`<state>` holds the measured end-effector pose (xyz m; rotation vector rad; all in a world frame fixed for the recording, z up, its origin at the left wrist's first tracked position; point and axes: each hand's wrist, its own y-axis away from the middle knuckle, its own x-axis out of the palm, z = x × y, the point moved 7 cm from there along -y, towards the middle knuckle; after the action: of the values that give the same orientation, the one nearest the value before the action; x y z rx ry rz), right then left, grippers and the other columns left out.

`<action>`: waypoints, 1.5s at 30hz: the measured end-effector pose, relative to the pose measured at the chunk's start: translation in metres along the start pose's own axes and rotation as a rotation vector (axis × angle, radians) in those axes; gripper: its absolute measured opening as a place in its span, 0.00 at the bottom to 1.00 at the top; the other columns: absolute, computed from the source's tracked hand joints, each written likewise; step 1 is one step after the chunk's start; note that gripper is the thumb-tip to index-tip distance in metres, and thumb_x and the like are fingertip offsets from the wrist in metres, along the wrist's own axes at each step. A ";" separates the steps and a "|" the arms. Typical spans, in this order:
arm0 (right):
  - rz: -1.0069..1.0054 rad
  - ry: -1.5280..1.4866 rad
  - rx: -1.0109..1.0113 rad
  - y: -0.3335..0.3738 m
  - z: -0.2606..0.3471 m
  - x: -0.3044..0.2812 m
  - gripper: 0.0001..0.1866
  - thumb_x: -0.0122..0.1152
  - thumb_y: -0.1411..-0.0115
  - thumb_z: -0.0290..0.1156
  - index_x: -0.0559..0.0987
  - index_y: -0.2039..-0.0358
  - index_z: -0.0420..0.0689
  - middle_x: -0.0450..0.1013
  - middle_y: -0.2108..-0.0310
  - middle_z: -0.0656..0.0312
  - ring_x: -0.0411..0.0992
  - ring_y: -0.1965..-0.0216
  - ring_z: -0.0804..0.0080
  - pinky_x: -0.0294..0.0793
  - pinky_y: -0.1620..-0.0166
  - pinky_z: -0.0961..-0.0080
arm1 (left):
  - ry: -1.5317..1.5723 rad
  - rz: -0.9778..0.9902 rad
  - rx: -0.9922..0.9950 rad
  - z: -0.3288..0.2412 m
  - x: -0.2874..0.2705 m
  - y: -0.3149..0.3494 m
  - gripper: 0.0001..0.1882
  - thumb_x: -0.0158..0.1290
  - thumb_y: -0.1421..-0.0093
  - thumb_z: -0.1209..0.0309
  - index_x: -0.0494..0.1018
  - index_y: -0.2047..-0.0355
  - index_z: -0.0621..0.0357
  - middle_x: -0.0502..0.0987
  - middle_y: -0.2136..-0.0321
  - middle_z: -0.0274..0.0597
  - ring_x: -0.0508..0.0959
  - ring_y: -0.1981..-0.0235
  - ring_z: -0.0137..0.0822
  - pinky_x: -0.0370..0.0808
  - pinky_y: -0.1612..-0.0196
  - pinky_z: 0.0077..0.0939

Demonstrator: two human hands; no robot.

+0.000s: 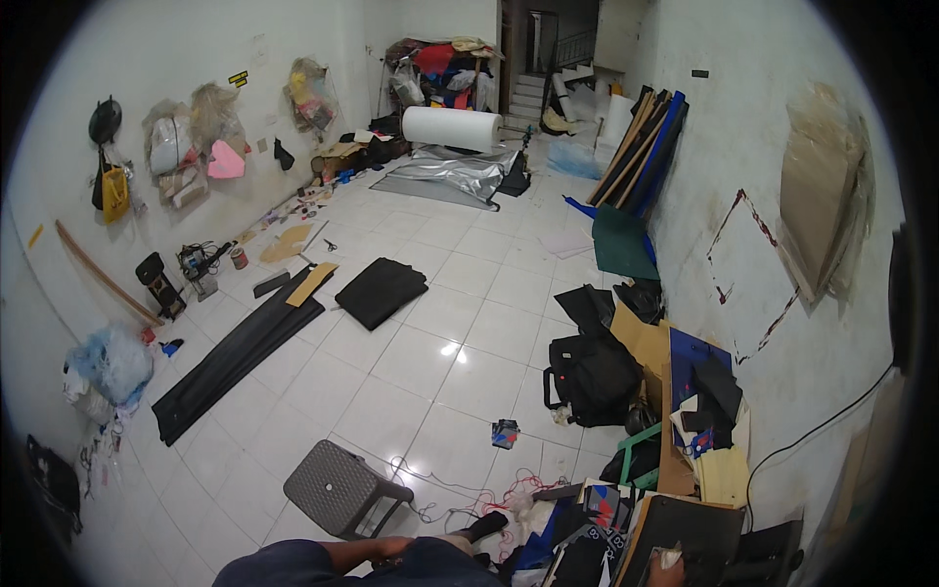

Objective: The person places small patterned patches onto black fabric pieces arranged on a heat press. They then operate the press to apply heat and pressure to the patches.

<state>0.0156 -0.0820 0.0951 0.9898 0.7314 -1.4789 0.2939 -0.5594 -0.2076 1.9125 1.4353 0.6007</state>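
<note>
At the lower edge, my left forearm crosses in front of dark clothing. My left hand [393, 549] lies against my leg, its fingers hidden. A grey plastic stool [337, 486] with a woven-pattern seat stands just beyond it. Far to the right, my right hand [668, 568] is at the frame's bottom, over a dark flat board [690, 533]. Its fingers are closed around a small, pale, crumpled-looking piece, too small to name. Left of that board lie dark printed pieces [602, 519] with blue and red marks.
Red and white cords [499, 499] tangle beside my foot [484, 526]. A small printed stack [505, 433] lies on the tiles. A black bag [592, 382] and cardboard line the right wall. Folded black material [381, 292] and a long black strip [240, 357] lie ahead left.
</note>
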 end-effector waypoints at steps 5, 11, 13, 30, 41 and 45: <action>-0.004 0.028 0.022 0.004 0.006 -0.004 0.34 0.54 0.42 0.56 0.67 0.41 0.48 0.70 0.47 0.50 0.67 0.46 0.50 0.66 0.46 0.62 | 0.142 -0.130 -0.010 0.008 0.000 0.008 0.18 0.42 0.38 0.59 0.71 0.56 0.57 0.75 0.59 0.50 0.75 0.55 0.44 0.68 0.50 0.37; 0.013 -0.029 0.024 0.010 0.014 -0.011 0.35 0.55 0.43 0.57 0.68 0.41 0.50 0.70 0.47 0.50 0.68 0.47 0.50 0.67 0.47 0.63 | -0.148 -0.187 -0.007 -0.001 -0.004 -0.001 0.21 0.42 0.38 0.57 0.70 0.53 0.58 0.73 0.54 0.56 0.72 0.49 0.48 0.67 0.49 0.40; 0.004 -0.005 0.047 0.011 0.017 -0.013 0.35 0.55 0.43 0.57 0.67 0.41 0.50 0.70 0.47 0.50 0.68 0.47 0.50 0.67 0.48 0.63 | -0.175 -0.164 0.073 0.010 -0.006 -0.018 0.22 0.42 0.38 0.57 0.69 0.52 0.59 0.72 0.52 0.58 0.71 0.48 0.49 0.67 0.49 0.41; -0.089 0.013 0.242 -0.012 -0.031 -0.003 0.30 0.62 0.52 0.58 0.77 0.59 0.45 0.77 0.65 0.46 0.74 0.61 0.46 0.73 0.57 0.56 | -0.393 0.165 0.421 -0.035 -0.025 -0.064 0.32 0.48 0.44 0.52 0.62 0.44 0.58 0.70 0.54 0.68 0.69 0.51 0.65 0.66 0.48 0.48; -0.028 -0.012 0.277 -0.006 -0.043 -0.003 0.31 0.58 0.51 0.60 0.75 0.59 0.44 0.77 0.66 0.46 0.76 0.61 0.48 0.73 0.55 0.57 | -0.590 0.185 0.287 -0.125 -0.013 -0.081 0.33 0.49 0.46 0.53 0.61 0.43 0.59 0.70 0.54 0.68 0.69 0.51 0.65 0.66 0.47 0.48; -0.025 -0.012 0.316 -0.002 -0.046 -0.007 0.31 0.58 0.51 0.59 0.75 0.57 0.45 0.77 0.65 0.47 0.76 0.60 0.49 0.72 0.53 0.58 | -0.628 0.205 0.322 -0.139 -0.016 -0.082 0.34 0.50 0.46 0.53 0.61 0.43 0.60 0.70 0.54 0.68 0.69 0.51 0.66 0.66 0.47 0.48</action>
<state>0.0212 -0.0377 0.0805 1.2106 0.5112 -1.6533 0.1389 -0.5276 -0.1744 2.2407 0.9725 -0.1646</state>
